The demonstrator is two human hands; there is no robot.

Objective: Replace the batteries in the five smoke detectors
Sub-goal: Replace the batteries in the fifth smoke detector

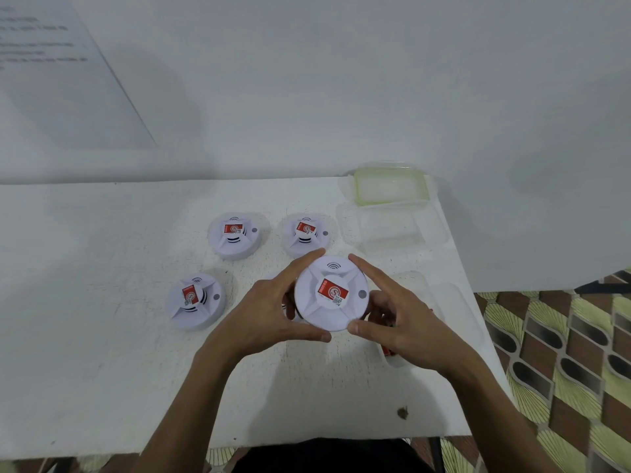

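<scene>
I hold one round white smoke detector [330, 295] with a red label above the table, face up. My left hand [269, 308] grips its left rim with thumb and forefinger; my right hand [392, 319] grips its right rim the same way. Three more white detectors lie face up on the table: one at the back left [235, 235], one at the back middle [305, 233], one at the left [194, 300]. A further white piece shows only as a sliver behind my left hand. A red object [387, 351], perhaps batteries, peeks out under my right wrist.
A clear plastic container [392, 230] stands at the back right, its green-rimmed lid [389, 182] behind it by the wall. Another clear tray [454, 312] lies at the right table edge. The white table [102, 336] ends at right above patterned floor [563, 353]. A brown speck [403, 412] lies near the front edge.
</scene>
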